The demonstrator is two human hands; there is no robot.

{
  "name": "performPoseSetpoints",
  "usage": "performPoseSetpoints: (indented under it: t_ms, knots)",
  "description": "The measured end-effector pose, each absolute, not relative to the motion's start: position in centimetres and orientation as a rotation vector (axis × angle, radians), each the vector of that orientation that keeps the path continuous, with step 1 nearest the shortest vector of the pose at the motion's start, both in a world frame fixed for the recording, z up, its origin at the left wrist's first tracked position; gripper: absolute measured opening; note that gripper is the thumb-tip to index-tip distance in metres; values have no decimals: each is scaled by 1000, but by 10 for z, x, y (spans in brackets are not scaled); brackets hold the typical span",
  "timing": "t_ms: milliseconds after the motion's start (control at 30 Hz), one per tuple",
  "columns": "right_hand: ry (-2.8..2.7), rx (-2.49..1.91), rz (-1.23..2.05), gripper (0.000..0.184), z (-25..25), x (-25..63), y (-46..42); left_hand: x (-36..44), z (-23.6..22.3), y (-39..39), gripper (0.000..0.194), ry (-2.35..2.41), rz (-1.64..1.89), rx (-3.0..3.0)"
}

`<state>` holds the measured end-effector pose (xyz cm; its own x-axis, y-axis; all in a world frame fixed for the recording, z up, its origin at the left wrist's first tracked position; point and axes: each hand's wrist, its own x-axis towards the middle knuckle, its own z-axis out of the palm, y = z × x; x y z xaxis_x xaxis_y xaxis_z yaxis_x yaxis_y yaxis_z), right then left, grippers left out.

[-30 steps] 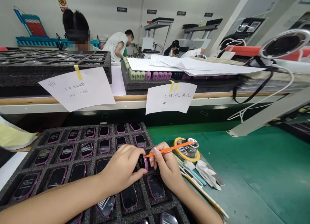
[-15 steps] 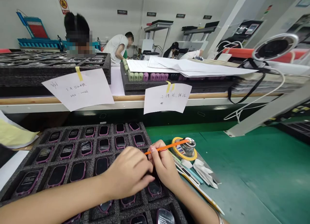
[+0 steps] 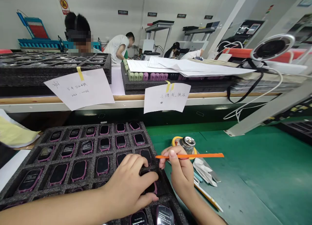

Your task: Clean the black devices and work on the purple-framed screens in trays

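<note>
Smartwatch labels (image 3: 138, 218), text unreadable

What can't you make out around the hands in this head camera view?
Head view:
The pink-framed device: mostly covered by the left hand.
The tape roll: largely hidden by the right hand, which holds an orange pick, and by a metal-capped bottle.
The lower device: cut off by the bottom edge.
The handwritten note: writing too small to read.
</note>
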<state>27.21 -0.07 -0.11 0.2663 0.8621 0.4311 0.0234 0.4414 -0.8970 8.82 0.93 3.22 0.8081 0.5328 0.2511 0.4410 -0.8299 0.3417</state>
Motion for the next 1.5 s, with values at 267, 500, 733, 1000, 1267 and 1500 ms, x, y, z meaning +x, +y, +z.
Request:
performPoseSetpoints:
  t_ms: [267, 500, 733, 1000, 1267, 1500]
  knots:
    - [-1146, -971, 918, 33, -14, 271, -24, 84, 24, 8, 11, 621, 672, 2802]
    - [-1360, -1013, 935, 32, -15, 276, -26, 86, 25, 8, 40, 771, 585, 2563]
    - [-1411, -1090, 907, 32, -13, 275, -24, 87, 24, 8, 45, 778, 594, 2573]
    - [-1425, -1144, 895, 35, -12, 275, -24, 76, 34, 7, 41, 890, 490, 2507]
    - [-1361, -1119, 883, 36, -5, 275, -22, 40, 44, -10, 15, 899, 397, 2659]
    - [-1418, -1050, 1174, 31, 28, 248, -26, 18, 32, -22, 25, 996, 478, 2541]
